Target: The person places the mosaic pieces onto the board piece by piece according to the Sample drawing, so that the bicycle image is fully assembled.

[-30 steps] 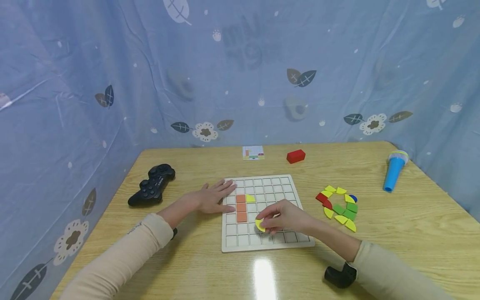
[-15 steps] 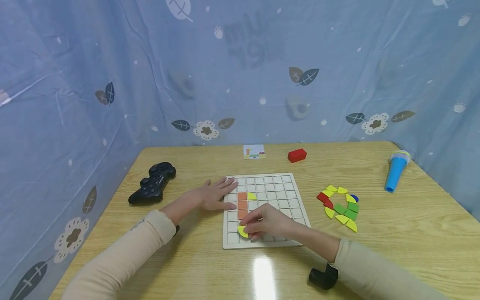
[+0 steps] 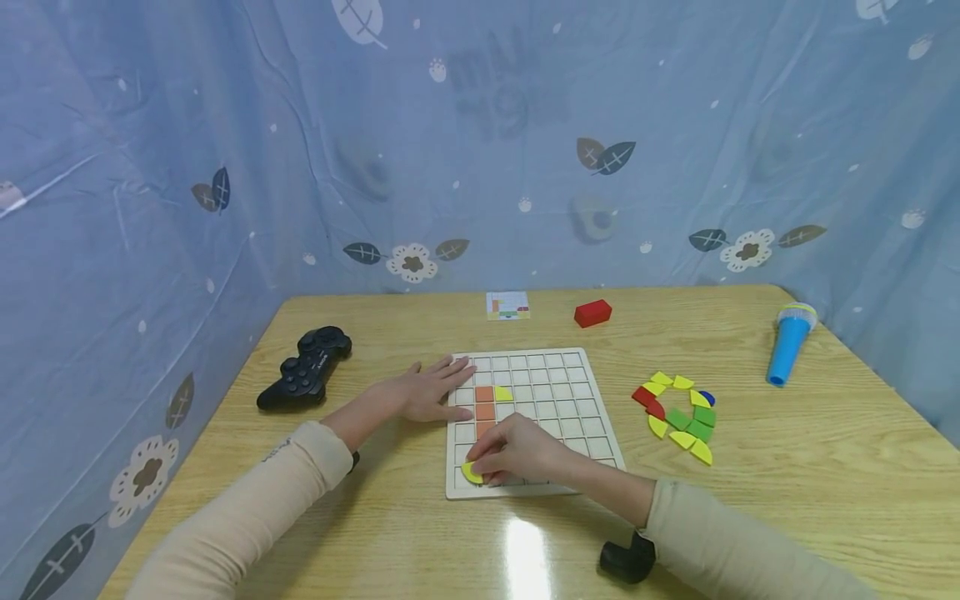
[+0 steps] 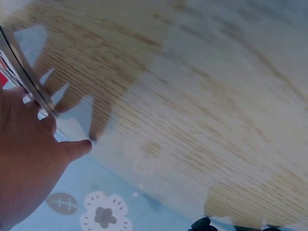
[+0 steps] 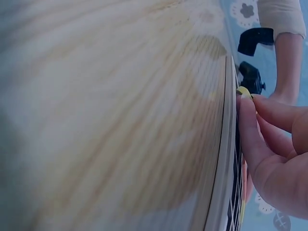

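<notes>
A white grid board (image 3: pixel 570 362) lies on the wooden table. My right hand (image 3: pixel 521 450) pinches a yellow quarter-circle tile (image 3: pixel 471 473) between thumb and fingers over the board's near left corner; in the right wrist view the same yellow tile (image 5: pixel 244 91) shows at the fingertips. My left hand (image 3: pixel 427 393) rests with spread, straight fingers on the board's left edge. On the grid, a column of orange square tiles (image 3: pixel 485 411) stands beside another yellow quarter-circle tile (image 3: pixel 503 393). The lowest orange tile is partly hidden by my right hand.
Loose yellow, red, green and blue tiles (image 3: pixel 678 417) lie right of the board. A pattern card (image 3: pixel 507 306) and red block (image 3: pixel 592 313) are behind it. A black game controller (image 3: pixel 306 368) lies at left, a blue toy microphone (image 3: pixel 791 343) at far right.
My right hand has carried the yellow tile left and toward the board's near left corner. My left hand stays on the left edge.
</notes>
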`<state>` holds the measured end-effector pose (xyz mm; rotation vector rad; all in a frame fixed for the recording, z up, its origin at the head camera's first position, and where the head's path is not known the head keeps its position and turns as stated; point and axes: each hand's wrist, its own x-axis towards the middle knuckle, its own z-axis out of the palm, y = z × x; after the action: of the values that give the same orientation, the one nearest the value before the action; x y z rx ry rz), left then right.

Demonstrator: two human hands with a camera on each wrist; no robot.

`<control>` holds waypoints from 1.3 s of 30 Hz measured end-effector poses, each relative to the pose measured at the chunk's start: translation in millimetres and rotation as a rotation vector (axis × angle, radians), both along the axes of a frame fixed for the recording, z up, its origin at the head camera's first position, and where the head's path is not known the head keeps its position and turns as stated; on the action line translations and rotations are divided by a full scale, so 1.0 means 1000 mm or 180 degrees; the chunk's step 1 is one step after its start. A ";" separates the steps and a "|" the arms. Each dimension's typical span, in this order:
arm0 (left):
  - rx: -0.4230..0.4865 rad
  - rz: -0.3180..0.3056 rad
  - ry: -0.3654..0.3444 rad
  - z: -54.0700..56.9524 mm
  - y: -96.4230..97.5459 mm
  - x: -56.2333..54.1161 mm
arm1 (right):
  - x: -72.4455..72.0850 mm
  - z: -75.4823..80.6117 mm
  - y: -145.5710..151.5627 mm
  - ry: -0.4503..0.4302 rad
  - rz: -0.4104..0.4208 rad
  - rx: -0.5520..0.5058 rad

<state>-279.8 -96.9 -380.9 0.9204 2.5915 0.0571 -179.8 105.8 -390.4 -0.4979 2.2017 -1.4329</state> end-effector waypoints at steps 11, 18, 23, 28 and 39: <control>0.0102 -0.0017 -0.0017 0.001 -0.001 0.002 | 0.003 0.000 -0.008 0.0112 -0.0072 0.0107; 0.0095 -0.0039 -0.0023 0.000 -0.001 0.002 | 0.003 0.000 -0.009 0.0131 -0.0049 0.0244; 0.0110 -0.0030 -0.0043 0.000 0.000 0.003 | 0.001 0.001 -0.009 0.0107 -0.0078 0.0286; 0.0072 -0.0023 -0.0027 -0.001 0.000 0.003 | 0.001 0.002 -0.008 0.0052 -0.0082 0.0231; 0.0104 -0.0049 -0.0011 -0.002 -0.002 0.000 | 0.007 0.014 0.000 -0.0739 0.0365 -0.0397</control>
<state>-279.5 -99.1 -382.8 0.9507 2.5871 0.0970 -172.4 106.1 -376.1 -0.4663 1.8818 -1.4922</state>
